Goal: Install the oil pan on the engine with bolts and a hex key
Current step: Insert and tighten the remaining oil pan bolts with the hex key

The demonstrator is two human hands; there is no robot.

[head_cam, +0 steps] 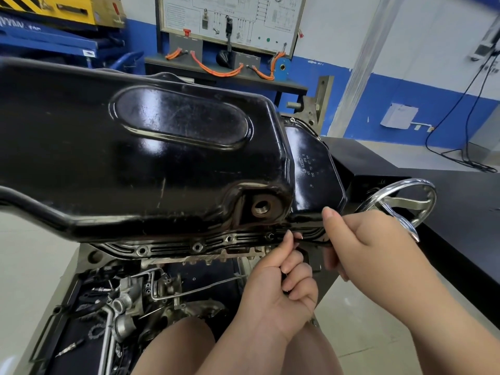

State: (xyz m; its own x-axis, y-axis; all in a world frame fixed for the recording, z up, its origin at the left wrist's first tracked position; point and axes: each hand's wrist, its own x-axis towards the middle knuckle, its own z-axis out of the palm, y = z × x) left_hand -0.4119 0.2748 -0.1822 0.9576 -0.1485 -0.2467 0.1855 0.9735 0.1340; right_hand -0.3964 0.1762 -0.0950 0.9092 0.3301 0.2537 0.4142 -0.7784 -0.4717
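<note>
gripping hex key [284, 276] left-handed, oil pan [162, 158] right-handed.

Glossy black scuffed metal oil pan [151, 163], polished chrome handwheel [405, 204]

Bright, even indoor light falls from overhead. White glare streaks the glossy oil pan [162, 147] up and left of the left grip [281, 282], and flashes on the chrome handwheel [405, 207] just right of the right grip [359, 239]. Shadows are soft (darkest beneath the pan). Wide-angle distortion bends the edges, and the far pillar [365, 63] looks smeared.
</note>
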